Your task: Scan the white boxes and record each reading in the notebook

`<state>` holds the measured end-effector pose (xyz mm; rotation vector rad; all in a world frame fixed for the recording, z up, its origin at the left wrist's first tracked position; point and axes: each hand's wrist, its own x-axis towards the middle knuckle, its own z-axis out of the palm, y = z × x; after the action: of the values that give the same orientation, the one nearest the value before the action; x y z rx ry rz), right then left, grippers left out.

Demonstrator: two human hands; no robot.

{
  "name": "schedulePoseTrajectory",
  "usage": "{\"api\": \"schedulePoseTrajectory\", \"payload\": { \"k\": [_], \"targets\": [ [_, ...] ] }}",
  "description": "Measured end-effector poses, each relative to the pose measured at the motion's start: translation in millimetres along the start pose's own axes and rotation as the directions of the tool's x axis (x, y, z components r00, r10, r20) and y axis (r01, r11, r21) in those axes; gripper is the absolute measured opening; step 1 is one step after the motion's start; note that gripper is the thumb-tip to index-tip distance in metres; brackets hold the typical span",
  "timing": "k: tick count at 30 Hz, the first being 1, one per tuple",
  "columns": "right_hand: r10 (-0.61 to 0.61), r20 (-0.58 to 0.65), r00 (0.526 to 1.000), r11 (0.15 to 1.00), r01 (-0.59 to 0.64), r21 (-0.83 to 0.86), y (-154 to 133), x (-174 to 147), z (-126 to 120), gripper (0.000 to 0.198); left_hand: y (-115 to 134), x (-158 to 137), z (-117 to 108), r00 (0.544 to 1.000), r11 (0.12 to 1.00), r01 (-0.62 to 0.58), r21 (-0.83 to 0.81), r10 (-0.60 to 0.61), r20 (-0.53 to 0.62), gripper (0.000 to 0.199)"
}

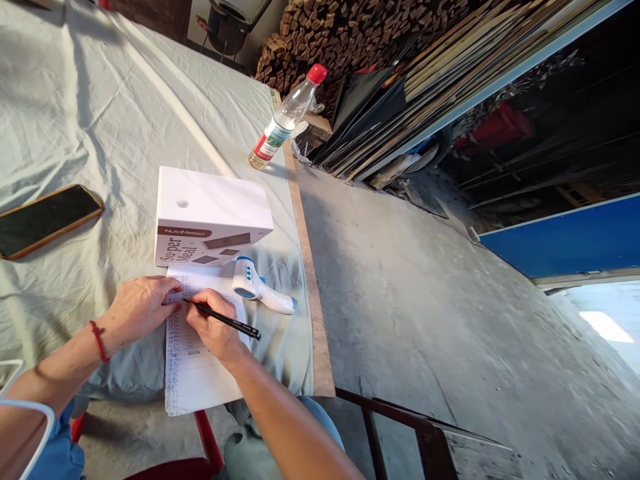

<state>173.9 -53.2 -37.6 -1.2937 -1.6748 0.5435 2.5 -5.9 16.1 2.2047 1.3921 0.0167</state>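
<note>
A black pen (230, 321) sits in the closed fingers of my right hand (216, 325), its tip on a printed sheet of paper (200, 383). The sheet hangs a little over the table's near edge. My left hand (143, 307) rests at the paper's left edge, thumb and index finger apart close to the pen tip, holding nothing visible. Just beyond both hands stands a white "NutriMotion Super Meal" box (215, 207), which meets the paper's far end. A white and blue infrared thermometer (260, 291) lies to the right of my right hand, partly over the sheet.
On the cloth-covered table (125, 120) are a smartphone (47, 221) at left and a nearly empty red-capped plastic bottle (285, 123) near the right edge. Stacked firewood (320, 40) and leaning boards (430, 93) stand behind. A dark frame (400, 427) is at lower right.
</note>
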Motion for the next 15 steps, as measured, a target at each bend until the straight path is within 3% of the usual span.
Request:
{"api": "schedulePoseTrajectory", "payload": {
  "k": [8, 15],
  "targets": [
    [0.010, 0.015, 1.000, 1.000, -0.009, -0.028, 1.1, -1.0, -0.4, 0.010, 2.7, -1.0, -2.9, 1.000, 1.000, 0.026, 0.012, -0.026, 0.017, 0.019],
    [-0.025, -0.044, 0.999, 0.999, 0.024, -0.024, 0.0, -0.7, -0.4, 0.011, 0.9, 1.3, -1.5, 1.000, 1.000, 0.020, 0.002, -0.020, 0.015, 0.017]
  ]
}}
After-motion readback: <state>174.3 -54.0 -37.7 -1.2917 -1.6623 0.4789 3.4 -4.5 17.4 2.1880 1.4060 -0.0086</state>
